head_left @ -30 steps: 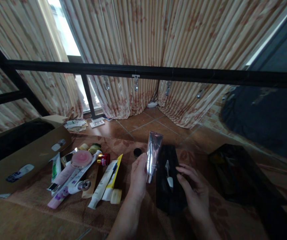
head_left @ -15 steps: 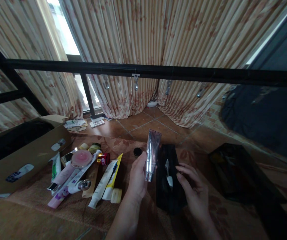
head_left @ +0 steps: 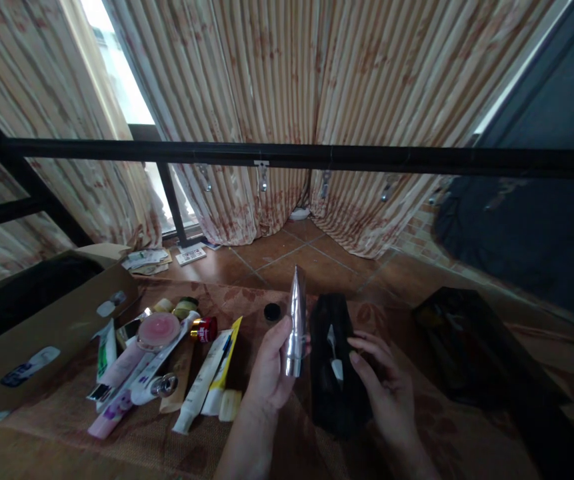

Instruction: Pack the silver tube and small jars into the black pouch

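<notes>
A shiny silver squeeze tube [head_left: 295,333] stands nearly upright in my left hand [head_left: 267,370], its flat end up and its cap down. My left thumb and fingers are closed round it. Just to its right lies an open black pouch [head_left: 325,410]. Inside the pouch shows a small white and silver implement [head_left: 336,367], its kind unclear. My right hand [head_left: 387,390] pinches the pouch's right edge, thumb and fingertips at the rim. A round black lid [head_left: 272,311] lies on the cloth beyond my left hand.
Left on the patterned cloth [head_left: 131,443] are several tubes, a pink round container [head_left: 158,331], a red jar [head_left: 204,329] and a yellow tube [head_left: 227,357]. A cardboard box [head_left: 74,313] stands far left. A dark case [head_left: 459,347] sits right. A black rail [head_left: 287,155] crosses ahead.
My left hand has turned the silver tube, which now shows its narrow side. My right hand stays at the pouch's edge. The view has shifted slightly.
</notes>
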Motion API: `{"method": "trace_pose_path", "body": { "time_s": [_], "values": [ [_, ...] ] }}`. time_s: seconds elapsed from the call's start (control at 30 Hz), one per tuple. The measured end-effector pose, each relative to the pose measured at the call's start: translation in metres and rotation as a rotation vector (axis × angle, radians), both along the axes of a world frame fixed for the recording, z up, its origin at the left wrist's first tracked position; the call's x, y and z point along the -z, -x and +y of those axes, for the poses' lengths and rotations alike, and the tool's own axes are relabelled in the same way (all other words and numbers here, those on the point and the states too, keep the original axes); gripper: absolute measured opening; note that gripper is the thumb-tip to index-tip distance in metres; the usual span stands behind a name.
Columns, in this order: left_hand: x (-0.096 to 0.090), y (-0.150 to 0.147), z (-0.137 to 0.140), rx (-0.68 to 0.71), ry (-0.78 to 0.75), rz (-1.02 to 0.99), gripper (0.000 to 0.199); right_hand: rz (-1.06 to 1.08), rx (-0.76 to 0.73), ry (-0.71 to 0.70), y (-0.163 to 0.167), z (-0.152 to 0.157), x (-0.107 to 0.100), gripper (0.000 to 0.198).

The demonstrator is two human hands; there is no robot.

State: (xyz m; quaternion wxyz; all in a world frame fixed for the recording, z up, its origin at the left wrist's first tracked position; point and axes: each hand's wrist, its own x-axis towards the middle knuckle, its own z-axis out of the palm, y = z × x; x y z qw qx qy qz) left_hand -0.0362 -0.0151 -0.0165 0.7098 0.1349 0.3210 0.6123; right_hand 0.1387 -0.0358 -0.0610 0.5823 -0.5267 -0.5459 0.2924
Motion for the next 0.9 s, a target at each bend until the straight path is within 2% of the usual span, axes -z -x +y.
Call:
{"method": "trace_pose_path", "body": {
  "time_s": [0.2,0.4,0.73,0.9],
  "values": [
    [0.0,-0.001,0.0,0.001,-0.084,0.097,0.04,-0.001,0.006,0.009,-0.001,0.001,0.004,0.02],
    [-0.001,-0.005,0.002,-0.037,-0.083,0.205,0.039,-0.019,0.013,-0.043,-0.001,0.001,-0.001,0.017],
    [0.005,-0.01,0.005,-0.153,-0.146,0.564,0.035,0.018,0.015,-0.046,0.003,0.001,-0.006,0.014],
    [0.009,-0.011,0.006,-0.154,-0.167,0.642,0.031,0.023,0.006,-0.053,0.003,0.001,-0.008,0.014]
  ]
}}
